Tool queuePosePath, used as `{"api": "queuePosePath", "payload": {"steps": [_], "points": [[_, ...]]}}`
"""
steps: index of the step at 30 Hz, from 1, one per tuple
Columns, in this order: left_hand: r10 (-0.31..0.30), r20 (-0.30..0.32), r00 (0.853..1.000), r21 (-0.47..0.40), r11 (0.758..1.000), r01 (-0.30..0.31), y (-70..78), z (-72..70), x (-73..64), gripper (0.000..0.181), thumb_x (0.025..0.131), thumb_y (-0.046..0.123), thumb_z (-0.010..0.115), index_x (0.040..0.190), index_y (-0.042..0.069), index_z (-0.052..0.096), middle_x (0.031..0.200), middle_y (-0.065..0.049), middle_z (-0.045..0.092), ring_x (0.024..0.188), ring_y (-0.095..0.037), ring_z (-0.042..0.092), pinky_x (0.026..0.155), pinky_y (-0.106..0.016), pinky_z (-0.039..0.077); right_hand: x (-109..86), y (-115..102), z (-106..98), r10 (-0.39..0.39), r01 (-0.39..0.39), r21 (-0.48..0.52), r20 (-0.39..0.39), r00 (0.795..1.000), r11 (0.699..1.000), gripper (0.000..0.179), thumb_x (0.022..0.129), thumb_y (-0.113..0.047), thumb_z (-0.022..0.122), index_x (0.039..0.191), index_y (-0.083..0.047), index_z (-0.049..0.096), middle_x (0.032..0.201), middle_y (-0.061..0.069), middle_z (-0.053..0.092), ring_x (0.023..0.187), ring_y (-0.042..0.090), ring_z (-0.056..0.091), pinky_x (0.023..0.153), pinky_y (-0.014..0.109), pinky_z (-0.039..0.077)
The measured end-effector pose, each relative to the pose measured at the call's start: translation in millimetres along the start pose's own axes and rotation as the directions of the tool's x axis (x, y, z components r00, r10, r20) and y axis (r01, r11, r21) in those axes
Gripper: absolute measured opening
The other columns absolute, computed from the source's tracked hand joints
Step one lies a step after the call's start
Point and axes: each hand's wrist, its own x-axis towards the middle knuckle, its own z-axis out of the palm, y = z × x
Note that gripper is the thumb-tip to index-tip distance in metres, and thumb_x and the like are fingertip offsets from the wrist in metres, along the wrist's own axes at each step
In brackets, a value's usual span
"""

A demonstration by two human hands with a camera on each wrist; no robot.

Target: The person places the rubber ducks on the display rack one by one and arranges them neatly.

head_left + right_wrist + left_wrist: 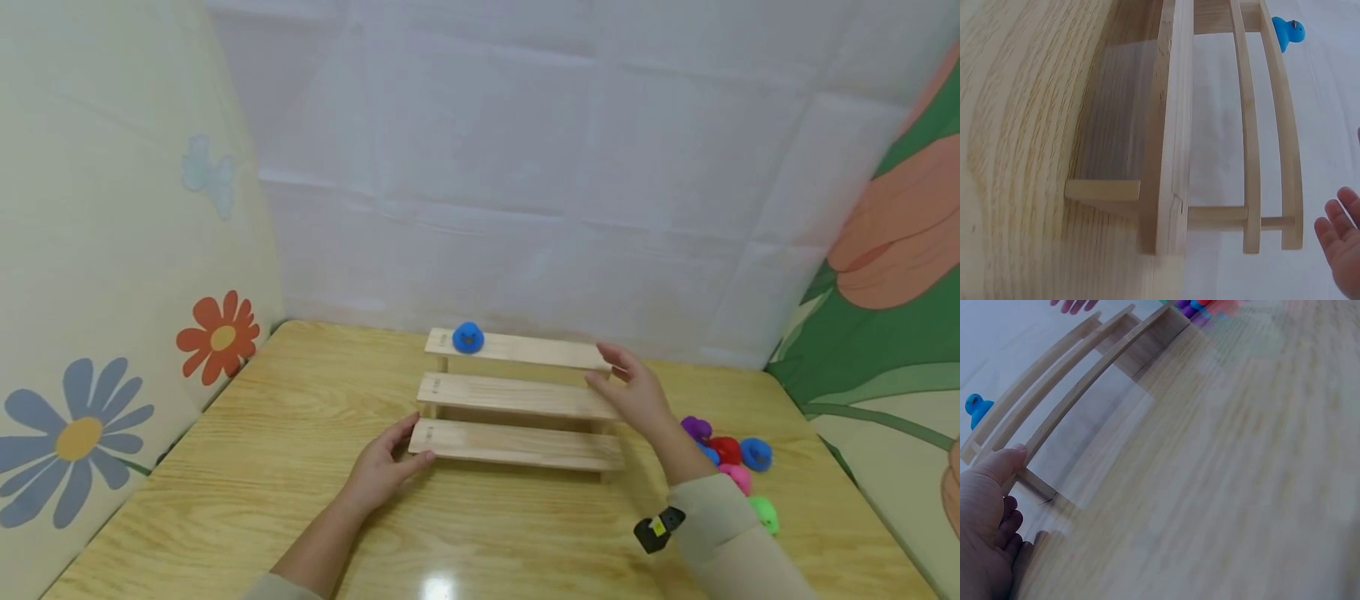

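Observation:
A three-step wooden shelf (517,442) stands on the table. My left hand (384,467) grips the left end of its lowest board. In the left wrist view, the thumb (1004,464) lies on that board's end with the other fingers curled below. My right hand (633,390) is at the right end of the top board, thumb and fingers apart. The right wrist view shows its fingers (1338,219) loosely extended beside the board ends, with a gap between. On the top board's left part sits a small blue toy duck (468,337), also visible in the right wrist view (1289,32).
Right of the shelf, near my right forearm, lies a cluster of small toys: purple (697,428), red (725,451), pink (737,477), green (765,514) and blue (757,454) ones. A white cloth (525,167) hangs behind the wooden table (300,417), with flower-printed panels at both sides.

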Motion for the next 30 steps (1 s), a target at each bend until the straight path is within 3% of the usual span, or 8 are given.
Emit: {"api": "queuePosePath", "payload": {"steps": [13,30], "points": [[0.003,0.001,1.000,-0.001,1.000,-0.003,-2.5,0.1,0.9,0.075,0.089,0.025,0.074,0.149,-0.001,0.036,0.146,-0.023,0.048,0.141,-0.039,0.039,0.119,-0.053,0.028,-26.5,11,-22,0.031,-0.030,0.023,-0.046,0.998,0.999,0.055,0.094,-0.012,0.066,0.142,0.003,0.044,0.149,0.024,0.043,0.138,0.040,0.040,0.117,0.051,0.033],[0.002,-0.006,1.000,0.015,1.000,-0.002,-1.1,0.4,0.9,0.075,0.088,0.025,0.074,0.148,-0.001,0.037,0.146,-0.023,0.048,0.141,-0.039,0.038,0.120,-0.054,0.027,-68.8,34,-60,0.123,-0.129,-0.059,-0.103,0.987,0.990,0.060,0.098,-0.027,0.061,0.146,0.001,0.038,0.152,0.024,0.039,0.138,0.042,0.039,0.114,0.052,0.034]]}}
